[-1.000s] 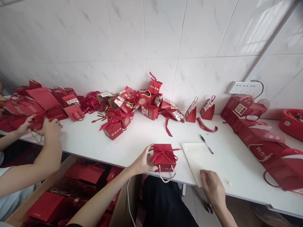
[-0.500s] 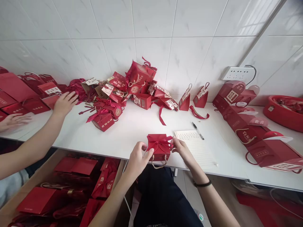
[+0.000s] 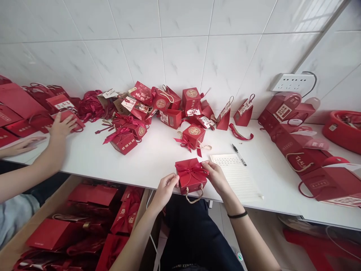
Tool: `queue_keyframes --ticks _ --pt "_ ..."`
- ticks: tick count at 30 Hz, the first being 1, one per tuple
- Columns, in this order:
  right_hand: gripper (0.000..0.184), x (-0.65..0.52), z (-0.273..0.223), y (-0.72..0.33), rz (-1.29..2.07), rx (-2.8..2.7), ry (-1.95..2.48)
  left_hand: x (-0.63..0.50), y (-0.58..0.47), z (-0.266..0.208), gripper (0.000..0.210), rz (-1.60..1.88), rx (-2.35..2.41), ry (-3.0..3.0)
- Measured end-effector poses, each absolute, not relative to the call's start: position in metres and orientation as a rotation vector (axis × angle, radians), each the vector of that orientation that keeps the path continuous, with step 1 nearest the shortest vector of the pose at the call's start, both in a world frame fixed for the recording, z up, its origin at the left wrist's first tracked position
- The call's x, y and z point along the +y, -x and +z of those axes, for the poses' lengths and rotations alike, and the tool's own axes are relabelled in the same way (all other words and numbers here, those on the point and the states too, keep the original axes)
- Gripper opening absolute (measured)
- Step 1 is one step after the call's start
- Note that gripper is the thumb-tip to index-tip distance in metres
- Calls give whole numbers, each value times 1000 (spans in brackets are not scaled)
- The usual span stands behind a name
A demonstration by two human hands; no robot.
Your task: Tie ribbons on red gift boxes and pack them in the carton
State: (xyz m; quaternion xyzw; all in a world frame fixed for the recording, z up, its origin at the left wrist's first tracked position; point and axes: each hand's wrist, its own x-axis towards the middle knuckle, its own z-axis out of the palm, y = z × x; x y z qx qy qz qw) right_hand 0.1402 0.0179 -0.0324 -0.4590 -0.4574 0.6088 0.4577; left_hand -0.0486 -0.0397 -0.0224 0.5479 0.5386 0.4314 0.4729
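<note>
Carton (image 3: 53,209) holds red boxes (image 3: 49,234); hands (image 3: 165,192) hold ribboned box (image 3: 190,176).

My right hand (image 3: 216,180) has gone from the notepad (image 3: 237,180) to the ribbon (image 3: 188,169) near the table (image 3: 153,162)'s front edge. Also, a gold-emblem box (image 3: 194,137) has turned up mid-table, and the co-worker's hand (image 3: 62,127) now touches a left-end box (image 3: 73,121).

The left hand (image 3: 166,188) points to one o'clock, its fingers curled; the right hand (image 3: 216,175) points to eleven o'clock, thumb and fingertips close together. The bare left forearm (image 3: 135,236) trails toward seven, the right forearm (image 3: 249,231) toward five.
</note>
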Motion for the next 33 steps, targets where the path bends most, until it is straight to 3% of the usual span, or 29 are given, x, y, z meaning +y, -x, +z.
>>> queue_keyframes --ticks 9,13,15,18,25,33 --pt "41 38 -42 -159 929 -1482 1326 -48 56 -36 31 1092 1303 -1412" --pt "44 80 -28 -157 672 -1651 1317 -46 54 -53 96 1120 1235 -1540" --pt "53 101 -23 -149 596 -1718 1324 -43 52 -60 105 1070 1176 -1516" --pt "66 124 -24 -136 523 -1758 1380 -38 51 -66 104 1082 1163 -1514" --pt "50 136 -30 -136 496 -1714 1356 -36 68 -67 99 1220 1265 -1500" --pt "45 85 -6 -161 816 -1471 1372 -16 109 -62 99 1394 1675 -1323"
